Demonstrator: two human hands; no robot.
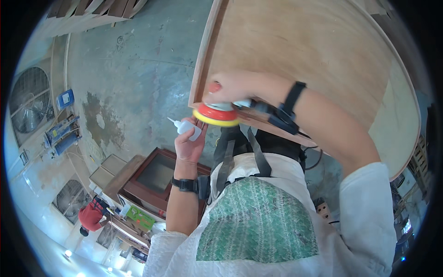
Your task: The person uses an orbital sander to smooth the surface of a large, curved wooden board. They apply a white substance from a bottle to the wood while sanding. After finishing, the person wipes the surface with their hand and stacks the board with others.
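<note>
My right hand (240,87) grips a round orbital sander (217,113) with a red body and a yellow pad, pressed against the near lower edge of a large wooden panel (300,51). A black hose or cable runs from the sander along my right forearm, which wears a black wrist strap. My left hand (189,143) holds a small white squeeze bottle (187,127) with a pointed nozzle, just left of and below the sander, close to the panel's corner. A black watch sits on my left wrist.
A reddish-brown wooden cabinet frame (154,177) stands below on the stained concrete floor (134,69). Large wall fans (30,99) are at the left. A person in a red top (91,216) is at the lower left. Stacked timber (87,14) lies at the top left.
</note>
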